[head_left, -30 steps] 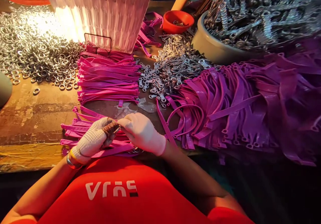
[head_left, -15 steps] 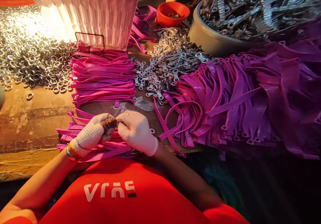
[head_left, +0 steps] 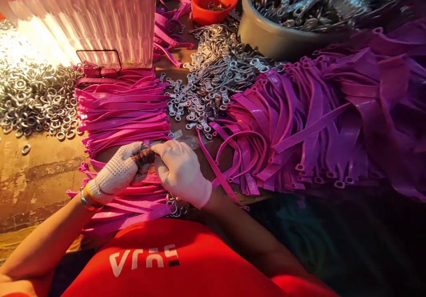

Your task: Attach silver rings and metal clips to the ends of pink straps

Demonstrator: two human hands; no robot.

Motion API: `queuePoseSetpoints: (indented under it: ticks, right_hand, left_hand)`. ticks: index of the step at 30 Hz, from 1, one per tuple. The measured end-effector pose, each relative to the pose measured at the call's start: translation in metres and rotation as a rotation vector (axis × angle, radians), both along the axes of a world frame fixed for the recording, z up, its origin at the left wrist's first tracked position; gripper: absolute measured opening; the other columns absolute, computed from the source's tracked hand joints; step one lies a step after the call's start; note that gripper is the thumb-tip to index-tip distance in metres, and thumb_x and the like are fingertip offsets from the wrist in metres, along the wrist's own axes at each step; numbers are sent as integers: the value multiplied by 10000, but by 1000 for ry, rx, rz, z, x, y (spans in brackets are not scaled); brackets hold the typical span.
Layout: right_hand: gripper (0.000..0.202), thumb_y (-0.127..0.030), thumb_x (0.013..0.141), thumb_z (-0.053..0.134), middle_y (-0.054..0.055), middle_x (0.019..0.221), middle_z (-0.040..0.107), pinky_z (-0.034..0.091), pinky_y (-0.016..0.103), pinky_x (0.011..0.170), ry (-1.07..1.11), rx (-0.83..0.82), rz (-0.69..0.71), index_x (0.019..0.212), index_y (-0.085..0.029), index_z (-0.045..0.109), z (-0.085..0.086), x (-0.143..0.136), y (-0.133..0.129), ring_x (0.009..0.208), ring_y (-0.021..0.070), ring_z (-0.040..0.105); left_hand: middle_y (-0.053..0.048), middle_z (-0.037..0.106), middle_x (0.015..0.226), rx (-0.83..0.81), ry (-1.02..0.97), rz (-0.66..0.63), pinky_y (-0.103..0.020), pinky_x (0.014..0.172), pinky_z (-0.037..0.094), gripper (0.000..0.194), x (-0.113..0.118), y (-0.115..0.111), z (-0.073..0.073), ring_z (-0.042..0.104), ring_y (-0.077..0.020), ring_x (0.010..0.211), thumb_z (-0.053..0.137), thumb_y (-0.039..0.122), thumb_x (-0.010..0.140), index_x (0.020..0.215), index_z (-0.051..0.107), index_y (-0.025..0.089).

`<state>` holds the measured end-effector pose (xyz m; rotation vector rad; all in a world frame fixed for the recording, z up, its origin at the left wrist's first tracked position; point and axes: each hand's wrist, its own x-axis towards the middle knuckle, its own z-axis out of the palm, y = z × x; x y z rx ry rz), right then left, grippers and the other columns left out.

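Observation:
My left hand (head_left: 121, 166), in a dotted knit glove, is closed with its fingers curled. A dark brown, rough patch (head_left: 143, 155) shows at its fingertips; whether it is part of the glove or a separate thing, I cannot tell. My right hand (head_left: 181, 170), in a pale glove, pinches right beside it, fingertips meeting those of the left. Whatever is between them is too small or hidden to make out. Under both hands lie pink straps (head_left: 133, 206) with looped ends. Several metal rings (head_left: 178, 207) lie by my right wrist.
Beyond the hands is a neat stack of pink straps (head_left: 123, 106), with a lit corrugated panel (head_left: 109, 21) behind it. Loose rings (head_left: 36, 93) heap at left. Metal links (head_left: 216, 70), a red bowl (head_left: 203, 10), a large tub (head_left: 262, 33) and a purple strap pile (head_left: 299, 124) fill the right.
The view has shifted, so the bench things appear farther left. Both hands remain together in a pinch, with only slight finger movement.

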<state>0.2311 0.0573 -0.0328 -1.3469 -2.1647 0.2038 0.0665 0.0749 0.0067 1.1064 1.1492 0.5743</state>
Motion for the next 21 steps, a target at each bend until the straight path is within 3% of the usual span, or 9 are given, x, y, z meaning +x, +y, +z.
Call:
queuePoseSetpoints:
  ticks: [3,5,9,11,14,16,19,21]
  right_hand:
    - [189,-189,857,496,55,697,583,335,364,700,7,100,-68,782,-192,670,-4,0,5,709,219,477]
    - [215,-245,873,487,44,668,574,335,355,694,99,76,-85,743,-199,652,-7,3,9,682,204,470]
    - [382,-374,1003,375,2,668,598,364,283,630,451,-371,-45,783,-197,632,-11,14,19,650,159,524]
    - [398,-399,1022,374,-6,656,605,351,267,597,455,-487,-72,787,-198,624,-12,21,25,635,154,543]
    - [316,-376,993,454,51,734,666,354,287,646,245,-328,-234,851,-174,651,-15,30,30,681,179,577]
    - [315,-388,980,481,83,760,678,360,298,674,202,-245,-289,845,-160,653,-17,35,32,694,187,580]
    - [333,-427,979,489,33,736,655,375,274,670,488,-375,-248,818,-181,646,-22,37,35,687,164,561]
    - [340,-438,983,477,-12,723,629,380,253,660,762,-493,-227,805,-197,637,-25,38,37,685,143,531]
  left_hand:
    - [63,378,507,-103,-96,26,-164,374,255,398,9,6,-3,300,-47,409,603,446,894,651,422,189]
    - [69,361,502,-148,-133,15,-158,366,246,423,12,11,-4,292,-41,397,638,475,867,644,418,190]
    - [67,361,508,-184,-133,3,-155,363,228,417,21,28,-12,292,-38,399,687,450,828,637,427,186]
    - [64,361,503,-207,-158,-20,-162,368,242,415,30,40,-22,292,-40,399,706,437,802,626,426,187]
    - [70,339,498,-292,-239,-56,-176,367,254,393,45,57,-36,279,-48,385,693,436,779,639,408,203]
    - [69,340,503,-308,-217,-74,-179,363,235,345,53,64,-38,280,-56,381,667,426,785,667,426,209]
    - [51,399,534,-140,-81,-151,-185,383,251,248,59,79,-29,308,-66,405,626,393,800,718,502,195]
    - [14,507,606,134,92,-245,-204,445,346,164,59,99,-21,404,-94,480,600,333,804,775,570,174]
